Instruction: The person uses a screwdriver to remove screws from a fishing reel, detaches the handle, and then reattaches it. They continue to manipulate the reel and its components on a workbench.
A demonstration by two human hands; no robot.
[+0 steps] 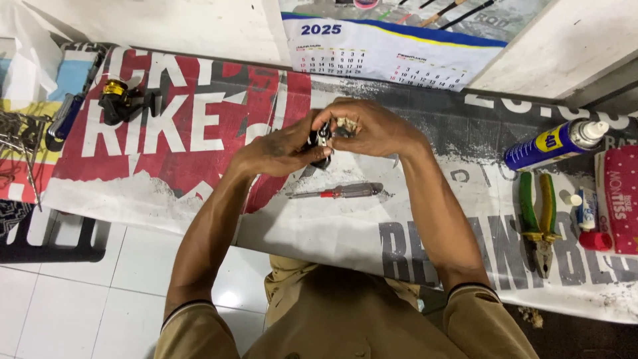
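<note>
The person's left hand [282, 149] and right hand [372, 127] meet above the middle of the tabletop [345, 233], which is covered by a printed banner sheet in red, white and dark grey. Between them they hold a small black and silver metal part [321, 141]; the left grip closes around its lower body, and the right grip pinches its upper end together with a small beige wad [345, 123].

Just below the hands lies a slim screwdriver with a clear and red handle [339, 191], flat on the sheet. At the far left rests a black fishing reel with a gold ring [119, 100], beside a dark blue tool handle [64, 117].

At the right side a blue spray can with a yellow label and white cap [555, 143] lies tilted. Below it are pliers with green and yellow handles [539, 223], closed, nose toward the person. Near them lies a small white and blue tube with a red cap [587, 216], touching a red rectangular packet with white dots [621, 199]. A white wall calendar with a blue band [385, 50] hangs behind the tabletop.
</note>
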